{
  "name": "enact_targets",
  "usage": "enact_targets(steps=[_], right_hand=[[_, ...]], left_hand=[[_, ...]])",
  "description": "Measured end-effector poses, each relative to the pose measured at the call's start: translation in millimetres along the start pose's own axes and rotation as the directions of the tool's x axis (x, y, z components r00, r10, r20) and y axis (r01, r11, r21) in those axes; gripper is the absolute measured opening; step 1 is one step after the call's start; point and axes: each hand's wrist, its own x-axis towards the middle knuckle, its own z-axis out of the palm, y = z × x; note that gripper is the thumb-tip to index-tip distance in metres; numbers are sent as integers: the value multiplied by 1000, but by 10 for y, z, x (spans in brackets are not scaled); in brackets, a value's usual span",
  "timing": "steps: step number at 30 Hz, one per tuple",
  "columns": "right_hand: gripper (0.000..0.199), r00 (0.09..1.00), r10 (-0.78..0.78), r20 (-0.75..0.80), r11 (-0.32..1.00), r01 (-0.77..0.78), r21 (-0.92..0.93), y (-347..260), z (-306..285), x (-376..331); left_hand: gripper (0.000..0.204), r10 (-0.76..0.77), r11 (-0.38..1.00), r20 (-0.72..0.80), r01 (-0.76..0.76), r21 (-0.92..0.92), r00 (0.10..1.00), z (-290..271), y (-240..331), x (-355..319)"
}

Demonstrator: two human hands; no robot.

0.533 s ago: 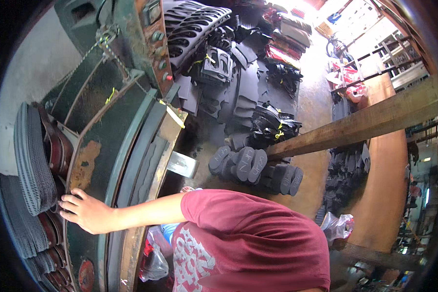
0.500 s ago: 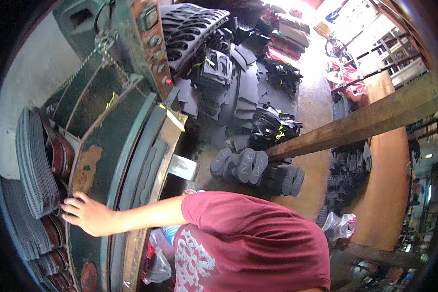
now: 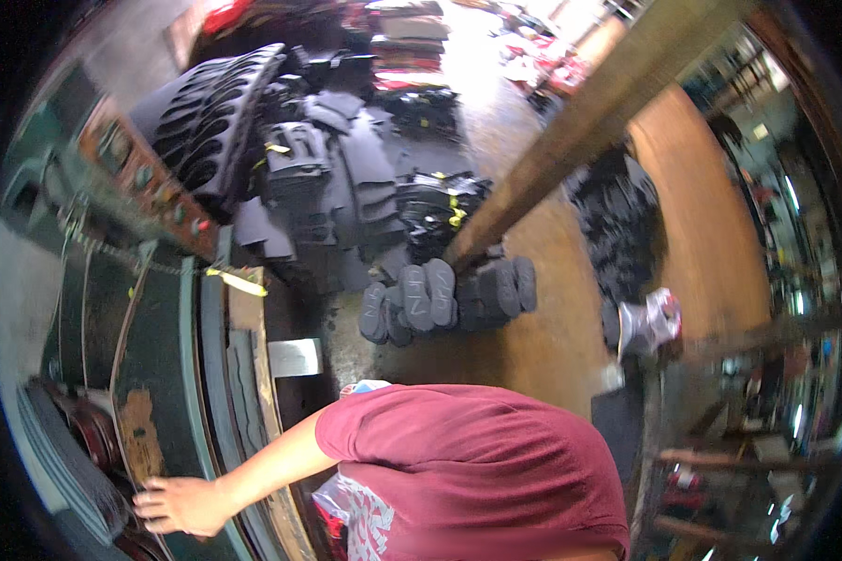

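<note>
My right arm, in a maroon sleeve, reaches across to the lower left. At its end my right hand [image 3: 185,506] lies with its fingers spread on the rim of a worn green machine [image 3: 164,374], below a rusty patch. It appears to hold nothing. Just beyond the fingertips is a stack of dark grey layered strips [image 3: 61,463], bent along the machine's outer side, with dark reddish pieces [image 3: 94,430] beside it. My left hand is out of the picture.
Grey sole-shaped pieces [image 3: 428,297] stand in bundles on the floor by a slanting wooden beam [image 3: 571,122]. Cut-out foam sheets [image 3: 215,122] and stacks lie behind. Black scraps [image 3: 613,215] heap beside a brown board [image 3: 697,206]. A metal plate [image 3: 295,357] juts from the machine.
The view has swung to the right, so the machine and floor stacks sit farther left. My right hand looks lower in the picture but stays on the machine's rim near the strips.
</note>
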Motion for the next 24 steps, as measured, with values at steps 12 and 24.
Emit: enact_targets(steps=[12, 24], right_hand=[[15, 933, 359, 1, 911, -351, 219, -365, 343, -1808], [62, 753, 416, 510, 908, -310, -282, -165, 944, -2571]], left_hand=[[31, 125, 934, 184, -53, -352, 975, 421, 1025, -477], [32, -408, 913, 626, 301, 275, 665, -1275, -45, -1853]])
